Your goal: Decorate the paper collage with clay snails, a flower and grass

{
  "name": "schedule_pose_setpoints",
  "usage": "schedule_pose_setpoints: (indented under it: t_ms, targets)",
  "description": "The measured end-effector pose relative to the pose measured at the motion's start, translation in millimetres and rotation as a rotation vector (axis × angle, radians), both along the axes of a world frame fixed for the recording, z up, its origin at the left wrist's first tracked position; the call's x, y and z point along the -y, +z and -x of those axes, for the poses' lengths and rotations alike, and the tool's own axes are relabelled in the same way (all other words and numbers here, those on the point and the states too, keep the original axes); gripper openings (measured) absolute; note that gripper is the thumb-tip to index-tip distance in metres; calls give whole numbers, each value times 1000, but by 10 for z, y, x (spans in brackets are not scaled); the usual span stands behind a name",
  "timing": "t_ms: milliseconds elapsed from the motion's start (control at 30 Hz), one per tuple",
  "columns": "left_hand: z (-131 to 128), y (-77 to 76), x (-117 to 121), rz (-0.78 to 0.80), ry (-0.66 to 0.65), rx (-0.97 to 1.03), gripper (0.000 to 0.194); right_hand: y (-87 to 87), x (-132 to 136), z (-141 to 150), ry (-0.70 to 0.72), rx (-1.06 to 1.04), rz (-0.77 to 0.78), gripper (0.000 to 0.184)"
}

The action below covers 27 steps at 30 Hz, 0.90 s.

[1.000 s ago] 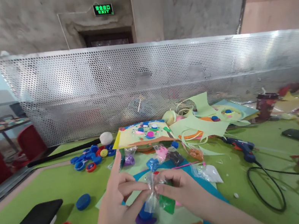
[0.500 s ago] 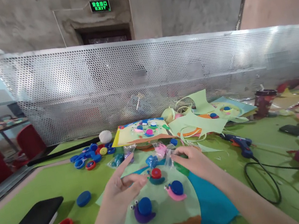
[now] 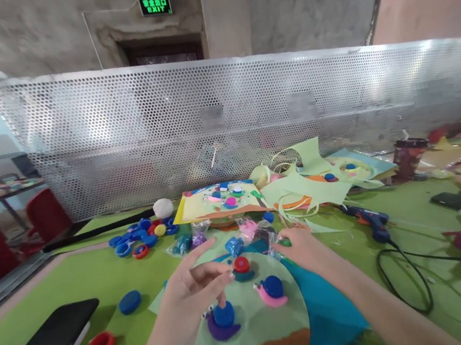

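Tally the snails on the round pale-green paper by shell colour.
Blue shells: 2, on the purple snail and the pink snail
Red shell: 1, on the teal snail
Total: 3

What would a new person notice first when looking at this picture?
Probably the three clay-like snails with bottle-cap shells: the purple one at lower left on the round green paper, the pink one at right, and the one with a red cap at the top. The bright green exit sign high on the wall also draws the eye, as does the blue glue gun on the right of the table.
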<state>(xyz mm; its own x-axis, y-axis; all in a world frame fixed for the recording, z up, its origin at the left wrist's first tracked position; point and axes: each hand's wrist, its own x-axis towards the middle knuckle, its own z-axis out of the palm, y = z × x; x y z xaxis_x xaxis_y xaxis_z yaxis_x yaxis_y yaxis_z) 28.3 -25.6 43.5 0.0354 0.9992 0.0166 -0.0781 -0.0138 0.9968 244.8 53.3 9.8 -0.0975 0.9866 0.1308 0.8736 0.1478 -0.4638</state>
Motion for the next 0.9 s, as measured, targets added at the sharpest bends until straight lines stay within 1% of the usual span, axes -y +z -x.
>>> schedule_pose_setpoints:
  t_ms: [100,200,267,367,433,567,633,700,800,900]
  targets:
    - [6,-6,-11,-9,4,-20,69,34,24,22,-80,52,-45,12]
    - [1,-10,-17,-42,18,-25,61,84,61,50,-139,80,-125,18]
    - [-13,-9,-16,-63,21,-31,57,115,98,75,-112,75,-182,21]
    - [-37,-5,-10,-77,16,-53,52,156,186,138,38,41,-238,18]
    - [-42,-3,-10,-79,10,-82,47,183,268,194,152,16,-247,16]
    - [-22,-13,-36,-80,-1,-129,49,236,447,300,383,-77,-213,16]
    - [-10,-29,-50,-77,-9,-137,50,260,515,332,475,-142,-175,16]
    - [-5,-51,-53,-73,-23,-145,51,280,558,349,539,-180,-138,14]
    - [-8,-86,-32,-74,-42,-167,56,297,584,358,614,-185,-113,9]
    - [-13,-102,2,-91,-50,-205,59,293,592,362,649,-162,-128,17]
